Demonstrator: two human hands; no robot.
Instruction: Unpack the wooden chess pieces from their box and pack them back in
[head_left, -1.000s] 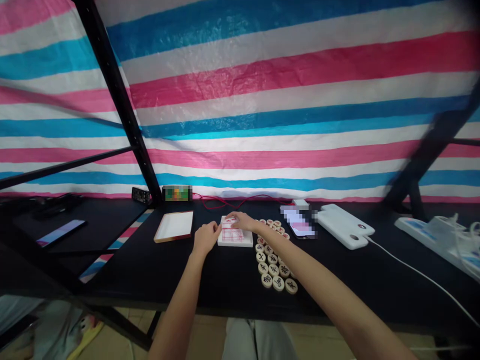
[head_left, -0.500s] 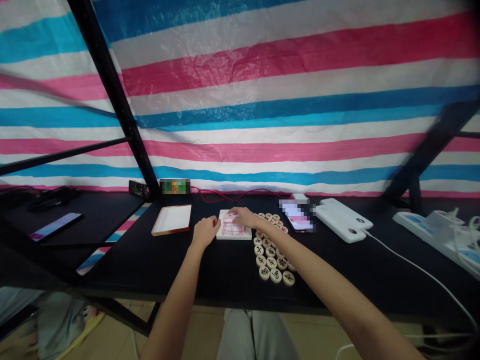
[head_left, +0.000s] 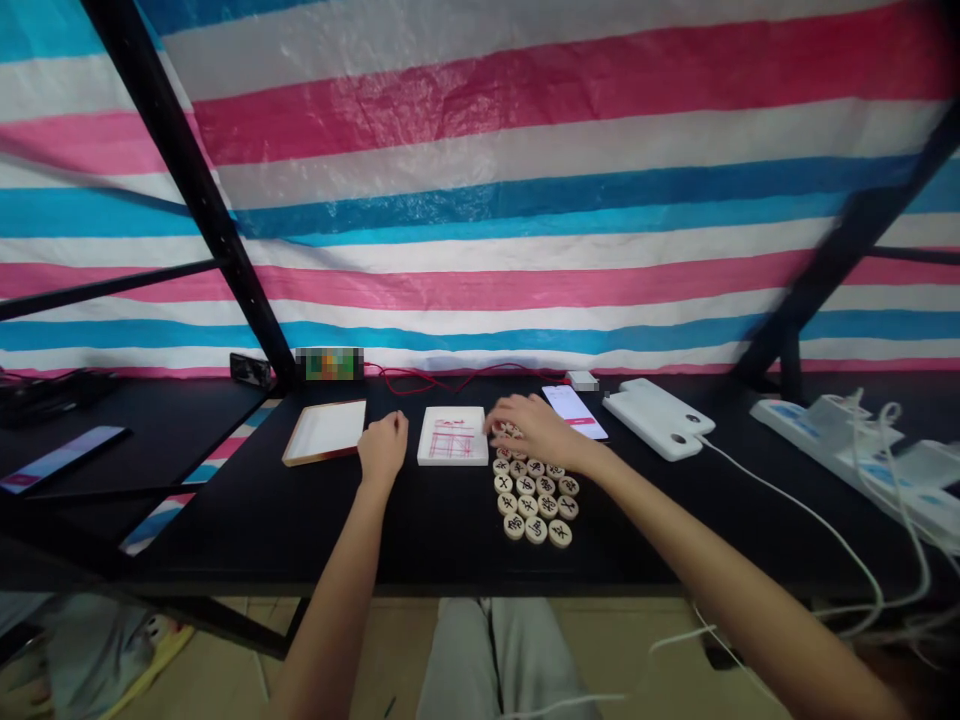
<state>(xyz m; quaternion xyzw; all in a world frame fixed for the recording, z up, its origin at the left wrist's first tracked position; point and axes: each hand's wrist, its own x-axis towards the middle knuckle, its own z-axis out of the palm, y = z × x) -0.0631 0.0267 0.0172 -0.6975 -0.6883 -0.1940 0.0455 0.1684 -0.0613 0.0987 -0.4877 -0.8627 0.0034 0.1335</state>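
Note:
A white shallow box (head_left: 453, 462) lies in the middle of the black table, with a sheet of paper printed with red lines (head_left: 450, 438) inside it. My left hand (head_left: 382, 450) rests on the table left of the box, apart from it, fingers curled in and nothing seen in them. To the box's right, rows of round Chinese chess pieces (head_left: 526, 486) with black characters lie flat. Over their far rows hovers my right hand (head_left: 531, 428), its fingers bent and somewhat apart. It partly hides pieces with red characters; whether the fingertips touch them I cannot tell.
A shallow box lid (head_left: 327, 432) with a brown rim lies left of my left hand. Behind the right hand are a lit phone (head_left: 574, 410) and a white device (head_left: 660, 418) with a cable. A power strip (head_left: 817, 440) lies far right; a metal post (head_left: 202, 210) rises at left.
My right hand has left the paper in the box and moved right, over the chess pieces. My left hand has drawn away leftward from the box's edge. The view has shifted slightly.

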